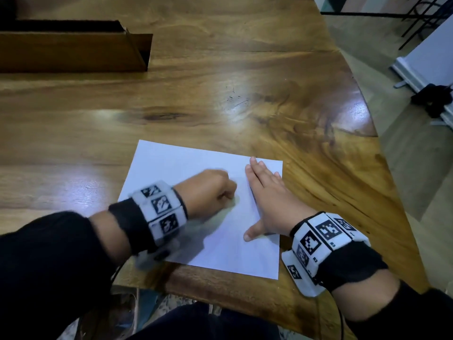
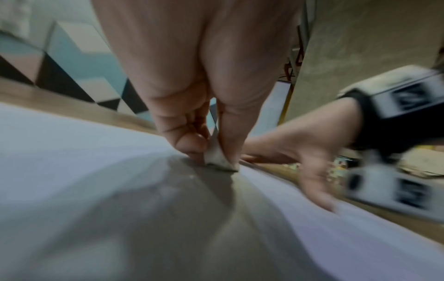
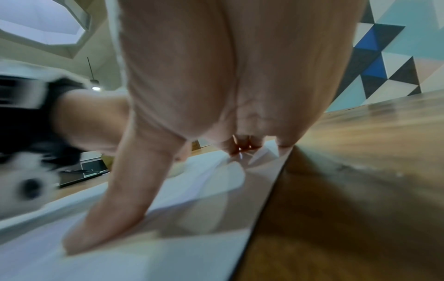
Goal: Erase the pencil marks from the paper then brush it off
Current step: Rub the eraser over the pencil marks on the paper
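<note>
A white sheet of paper [image 1: 186, 165] lies on the wooden table near its front edge. My left hand [image 1: 210, 190] is curled over the middle of the sheet and pinches a small white eraser [image 2: 220, 157] between thumb and fingers, its dirty bottom edge touching the paper [image 2: 72, 161]. The eraser is hidden in the head view. My right hand [image 1: 267, 192] lies flat on the right part of the sheet, fingers straight and thumb spread, pressing the paper [image 3: 182, 190] down. No pencil marks can be made out; the wrist views are blurred.
An open cardboard box [image 1: 73, 52] lies on the table [image 1: 220, 82] at the back left. The table's curved right edge [image 1: 375, 133] runs close to the paper. Beyond it is the floor with black cables [image 1: 434, 99].
</note>
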Tool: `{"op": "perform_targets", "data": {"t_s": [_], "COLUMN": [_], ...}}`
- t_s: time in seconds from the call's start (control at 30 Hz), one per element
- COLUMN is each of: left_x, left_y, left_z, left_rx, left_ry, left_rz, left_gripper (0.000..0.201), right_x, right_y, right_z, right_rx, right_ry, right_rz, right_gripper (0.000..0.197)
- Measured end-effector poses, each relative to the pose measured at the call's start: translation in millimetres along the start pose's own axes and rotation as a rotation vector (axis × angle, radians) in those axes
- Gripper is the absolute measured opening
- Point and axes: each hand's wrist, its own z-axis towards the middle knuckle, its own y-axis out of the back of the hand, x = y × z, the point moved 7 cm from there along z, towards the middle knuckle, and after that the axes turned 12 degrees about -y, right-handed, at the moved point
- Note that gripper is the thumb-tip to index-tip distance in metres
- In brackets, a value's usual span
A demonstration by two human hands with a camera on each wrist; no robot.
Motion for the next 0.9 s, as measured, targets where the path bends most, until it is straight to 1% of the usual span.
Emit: {"op": "perform_targets", "data": {"t_s": [0.07, 0.1, 0.13, 0.17, 0.2, 0.3, 0.33, 0.37, 0.4, 0.5, 0.53, 0.57, 0.6, 0.63, 0.73, 0.77, 0.8, 0.9], "left_x": [-18, -22, -21, -17, -12, 1, 1, -2, -7, -31, -35, -36, -34, -29, -12, -11, -13, -32], "left_y": [-23, -30, -30, -24, -15, 16, 17, 13, 4, -29, -36, -37, -35, -29, -5, -4, -7, -33], "left_z": [-20, -25, -25, -17, -6, 28, 32, 29, 22, -11, -18, -20, -16, -9, 11, 11, 6, -20], "left_rx": [0.137, 0.209, 0.245, 0.238, 0.192, -0.016, -0.037, -0.027, 0.014, 0.238, 0.305, 0.332, 0.331, 0.303, 0.096, 0.061, 0.07, 0.264], "left_ry": [-0.089, -0.103, -0.094, -0.077, -0.056, 0.025, 0.029, 0.008, -0.024, -0.161, -0.183, -0.19, -0.177, -0.152, -0.06, -0.052, -0.061, -0.139], "left_rz": [-0.062, -0.083, -0.091, -0.078, -0.046, 0.038, 0.04, 0.038, 0.026, -0.034, -0.046, -0.056, -0.054, -0.041, 0.004, 0.006, 0.007, -0.05], "left_gripper": [0.016, 0.015, 0.011, 0.009, 0.009, 0.009, 0.008, 0.008, 0.009, 0.012, 0.012, 0.012, 0.012, 0.013, 0.01, 0.009, 0.009, 0.012], "right_x": [0, 0, 0, 0, 0, 0, 0, 0, 0, -1, 0, 0, 0, 0, -1, -1, 0, 0], "right_y": [1, 1, 1, 1, 1, 1, 1, 1, 1, 1, 2, 2, 1, 1, 1, 1, 1, 2], "right_z": [-1, -1, -1, -1, -1, -1, -1, -1, -1, -1, -1, -1, -1, -1, -1, -1, -1, -1], "right_rx": [0.006, 0.006, 0.004, 0.003, 0.003, -0.004, -0.007, -0.006, -0.002, 0.0, 0.001, 0.001, 0.001, 0.0, -0.004, -0.006, -0.005, -0.007], "right_ry": [0.004, 0.004, 0.004, 0.003, 0.004, 0.001, 0.001, 0.003, 0.004, 0.009, 0.011, 0.013, 0.013, 0.013, 0.011, 0.01, 0.011, 0.01], "right_rz": [0.0, -0.004, -0.01, -0.016, -0.019, -0.008, -0.004, -0.002, 0.0, 0.0, 0.001, 0.0, -0.002, -0.002, 0.0, -0.002, -0.005, -0.009], "right_gripper": [0.143, 0.143, 0.143, 0.143, 0.143, 0.144, 0.144, 0.144, 0.144, 0.143, 0.143, 0.143, 0.143, 0.143, 0.143, 0.143, 0.143, 0.143]}}
